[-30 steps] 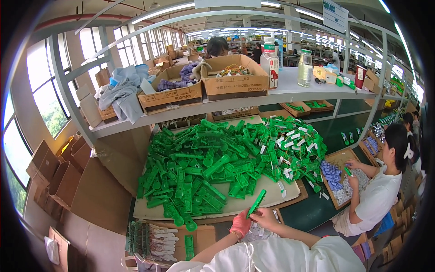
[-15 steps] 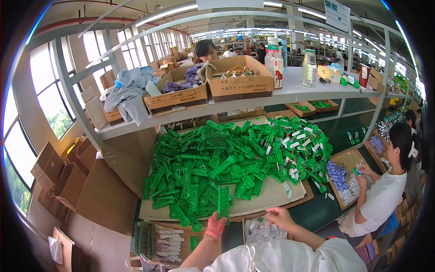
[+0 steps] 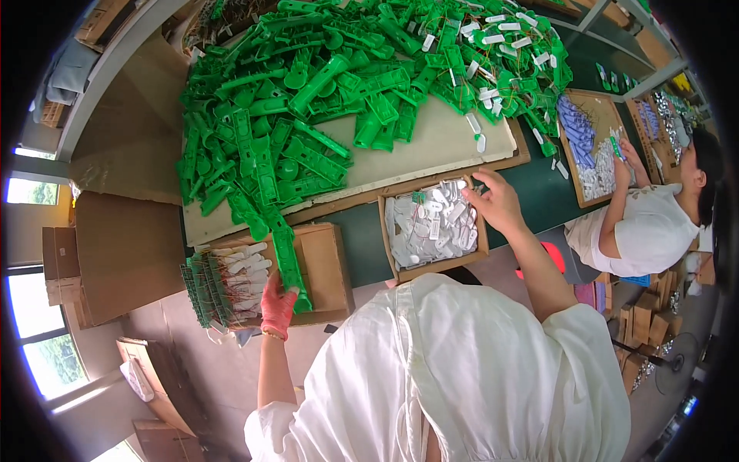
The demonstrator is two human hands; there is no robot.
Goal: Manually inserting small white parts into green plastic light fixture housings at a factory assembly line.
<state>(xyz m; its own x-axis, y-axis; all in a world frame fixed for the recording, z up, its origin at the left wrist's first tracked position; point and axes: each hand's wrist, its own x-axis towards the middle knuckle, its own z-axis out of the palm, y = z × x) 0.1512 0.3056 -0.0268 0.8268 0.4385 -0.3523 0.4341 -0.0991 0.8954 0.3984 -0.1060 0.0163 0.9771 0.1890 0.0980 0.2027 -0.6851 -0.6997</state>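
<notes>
My left hand (image 3: pixel 277 306), in a pink glove, grips the lower end of a long green plastic casing (image 3: pixel 286 258). The casing stands over the cardboard box (image 3: pixel 327 258) at the left, its far end close to the heap of green casings (image 3: pixel 308 92). In that box lie green circuit boards (image 3: pixel 202 289) with wires and white parts (image 3: pixel 248 266). My right hand (image 3: pixel 499 202) is bare, at the far right corner of a small box (image 3: pixel 391 258) of white plastic pieces (image 3: pixel 433 227). Its thumb and fingertips are drawn together at the white pieces; what they pinch is too small to name.
Green casings with white pieces and wires (image 3: pixel 500 58) lie at the heap's right on a cardboard sheet (image 3: pixel 362 165). To the right, a co-worker (image 3: pixel 654 223) handles a green part over a box (image 3: pixel 586 202) of purple and white parts. A red stool (image 3: pixel 550 260) stands below.
The view has tilted downward. My left hand has drawn the green casing back from the heap's front edge to over the left box. My right hand stays at the small box of white pieces.
</notes>
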